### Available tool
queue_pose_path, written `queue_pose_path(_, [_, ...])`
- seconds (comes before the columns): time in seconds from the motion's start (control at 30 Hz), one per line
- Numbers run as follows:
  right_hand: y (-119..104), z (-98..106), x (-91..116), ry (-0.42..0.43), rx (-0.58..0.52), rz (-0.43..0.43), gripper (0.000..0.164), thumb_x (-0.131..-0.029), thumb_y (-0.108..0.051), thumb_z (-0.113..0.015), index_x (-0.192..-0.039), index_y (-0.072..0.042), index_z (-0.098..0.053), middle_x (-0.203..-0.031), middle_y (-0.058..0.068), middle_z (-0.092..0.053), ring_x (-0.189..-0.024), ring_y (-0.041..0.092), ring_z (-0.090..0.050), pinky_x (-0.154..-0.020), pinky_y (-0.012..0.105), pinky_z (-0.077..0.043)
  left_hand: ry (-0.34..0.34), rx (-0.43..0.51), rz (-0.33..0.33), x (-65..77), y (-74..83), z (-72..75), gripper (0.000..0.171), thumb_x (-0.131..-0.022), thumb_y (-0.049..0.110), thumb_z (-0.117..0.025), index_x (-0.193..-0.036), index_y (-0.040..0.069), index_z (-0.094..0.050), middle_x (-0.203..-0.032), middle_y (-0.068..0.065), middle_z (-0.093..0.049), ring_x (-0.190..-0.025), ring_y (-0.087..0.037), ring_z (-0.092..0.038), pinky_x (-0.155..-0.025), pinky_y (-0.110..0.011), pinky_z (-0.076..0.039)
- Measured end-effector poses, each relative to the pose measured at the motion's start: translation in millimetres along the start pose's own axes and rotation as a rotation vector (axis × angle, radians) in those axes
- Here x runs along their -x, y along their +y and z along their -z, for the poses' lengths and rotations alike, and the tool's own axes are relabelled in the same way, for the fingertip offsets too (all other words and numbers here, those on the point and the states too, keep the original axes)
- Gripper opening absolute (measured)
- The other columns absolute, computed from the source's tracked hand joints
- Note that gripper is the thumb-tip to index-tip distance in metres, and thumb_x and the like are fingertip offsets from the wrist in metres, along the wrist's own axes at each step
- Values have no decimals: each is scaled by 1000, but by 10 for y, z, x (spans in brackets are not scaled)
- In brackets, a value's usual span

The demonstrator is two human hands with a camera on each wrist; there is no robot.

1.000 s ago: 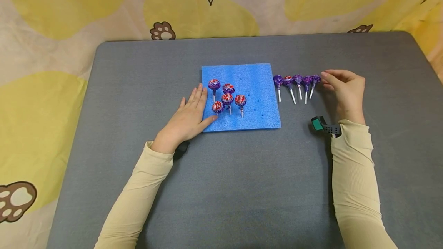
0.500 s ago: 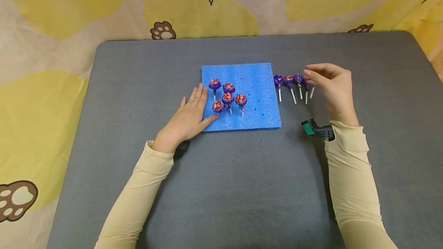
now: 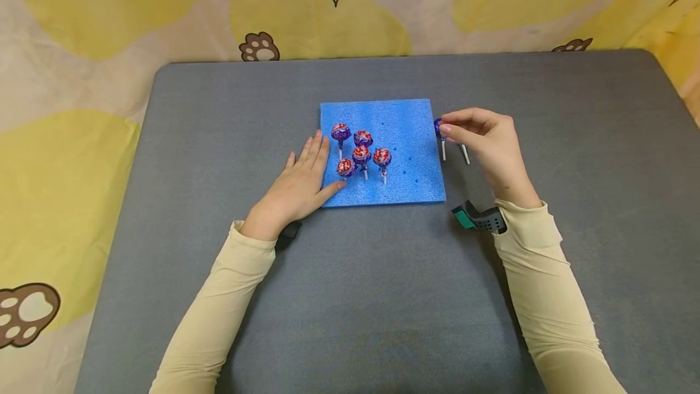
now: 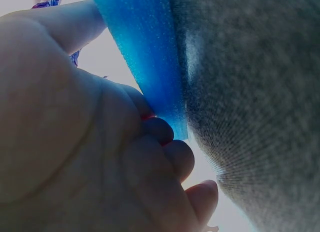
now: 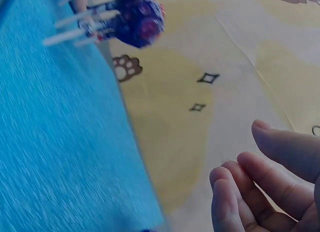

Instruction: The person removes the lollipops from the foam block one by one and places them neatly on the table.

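Head view: loose lollipops (image 3: pixel 443 149) lie on the surface (image 3: pixel 383 290), just off the right edge of the blue foam board (image 3: pixel 394 190). Two sticks show; anything further under the right hand (image 3: pixel 485 141) is hidden. That hand is over them, thumb and fingertips apart, nothing between them in the right wrist view; can't tell if it touches the nearest candy. Main risk: neighbours sit close, so a wide pinch could catch two or roll one away, worse if the wrapper is slick.

Five standing lollipops (image 3: pixel 361 154) are upright in the board's left and middle, heads bunched. A sideways brush could tilt or pop one out. Small dark holes (image 3: pixel 404 172) on the right half: a stick pushed in off-line could bend or skid.

Left hand (image 3: pixel 292 193) is flat along the left edge, fingers straight, thumb over the near corner, close to the front candy. Ease off there and a light board could slide under a push. Right wrist strap (image 3: pixel 481 219) juts inward; might clip the board's edge on a low crossing.
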State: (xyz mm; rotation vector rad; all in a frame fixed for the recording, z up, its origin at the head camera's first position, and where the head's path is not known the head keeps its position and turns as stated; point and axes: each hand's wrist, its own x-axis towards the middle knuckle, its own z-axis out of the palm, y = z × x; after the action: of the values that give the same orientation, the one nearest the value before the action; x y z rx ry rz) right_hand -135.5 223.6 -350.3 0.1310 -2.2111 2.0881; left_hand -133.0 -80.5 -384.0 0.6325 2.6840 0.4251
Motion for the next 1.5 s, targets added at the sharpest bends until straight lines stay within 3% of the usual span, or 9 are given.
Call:
queue_pose_path(0.5, [65,-353,82,-99,104,-51,19,-82,-3,-72,-99,5,-70,-89,0,-70,-84,11,-65,-76,21,-50,-4,-5,2,-1,3,4,84,-97,51,-41,-150,3,3,-155,-12,14,-142,-25,10,-112,-52,-2])
queue_pose_path(0.73, [114,-503,117,-153,125,-54,25,-81,-4,-74,-102,8,-68,-97,14,-70,-86,12,-66,-76,23,-51,-8,-4,7,2,9,10,84,-97,51,-41,-150,3,4,-155,-12,14,-142,-25,11,-112,-52,-2])
queue_pose_path(1.0, [183,-613,147,-205,153,-28,30,-81,-2,-73,-108,8,-66,-95,10,-70,-83,10,-65,-69,20,-51,2,-2,-1,5,2,6,84,-97,51,-41,-150,3,3,-156,-13,12,-142,-26,10,-112,-52,-1])
queue_pose_path(1.23, [210,-677,181,-207,165,39,32,-78,1,-74,-108,8,-65,-96,16,-68,-82,10,-64,-69,21,-52,5,2,-1,2,3,8,84,-97,50,-42,-150,2,2,-156,-13,11,-142,-26,9,-112,-51,-1])
queue_pose_path(1.5, [193,-695,204,-214,176,50,31,-78,0,-75,-107,6,-66,-101,16,-68,-84,11,-65,-71,23,-53,5,3,-1,1,3,8,84,-97,50,-42,-150,2,1,-156,-13,11,-142,-26,9,-112,-52,-1])
